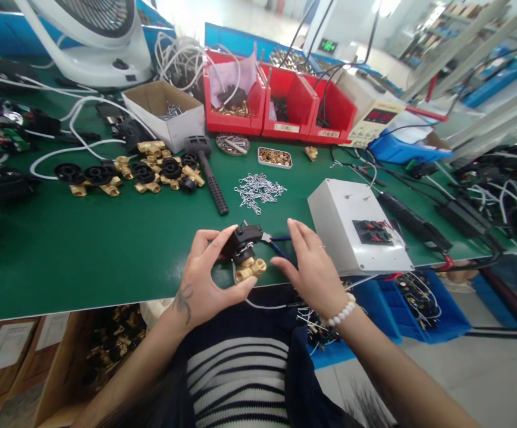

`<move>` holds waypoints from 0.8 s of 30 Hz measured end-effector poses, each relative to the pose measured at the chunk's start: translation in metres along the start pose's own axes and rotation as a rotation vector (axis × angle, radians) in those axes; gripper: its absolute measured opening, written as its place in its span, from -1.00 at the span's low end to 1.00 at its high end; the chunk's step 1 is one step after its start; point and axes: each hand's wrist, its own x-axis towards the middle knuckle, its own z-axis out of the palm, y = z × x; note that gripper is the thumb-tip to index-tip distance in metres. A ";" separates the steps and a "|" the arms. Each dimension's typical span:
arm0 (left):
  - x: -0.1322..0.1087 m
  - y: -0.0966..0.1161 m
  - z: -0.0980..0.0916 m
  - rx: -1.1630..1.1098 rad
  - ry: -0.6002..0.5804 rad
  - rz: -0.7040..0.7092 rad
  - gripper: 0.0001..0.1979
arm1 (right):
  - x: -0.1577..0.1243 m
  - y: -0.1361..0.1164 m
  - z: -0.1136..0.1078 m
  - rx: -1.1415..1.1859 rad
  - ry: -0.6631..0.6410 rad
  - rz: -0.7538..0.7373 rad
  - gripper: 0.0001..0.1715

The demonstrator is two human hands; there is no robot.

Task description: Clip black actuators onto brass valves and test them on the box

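The fingers of the left hand (205,274) grasp a black box (246,235) and the brass pipe (250,271) under it. The fingertips sit on the side of the box, and the thumb is low, by the pipe. Both parts are near the middle of the frame, close to the front edge of the green bench (151,244). The fingers of the right hand (316,272) are spread, with the blue grips of the pliers (266,237) running up to them; I cannot tell if they grip the pliers. The tip of the pliers is right by the box.

A firm hold looks best here, so the box does not tip or twist on the pipe. The pliers should point straight, and the left thumb is best well away from their tip. The white wire (265,306) hangs low and could snag, so it needs room.

Just above the hands is a pile of clips (260,190), handy to reach. A black mallet (213,181) lies to its left, and a gray box (336,217) stands to its right. Red bins (235,123) stand at the top middle.
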 end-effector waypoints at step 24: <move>0.000 -0.007 -0.003 -0.102 -0.033 -0.025 -0.30 | 0.021 -0.009 -0.052 0.245 -0.179 -0.138 -0.70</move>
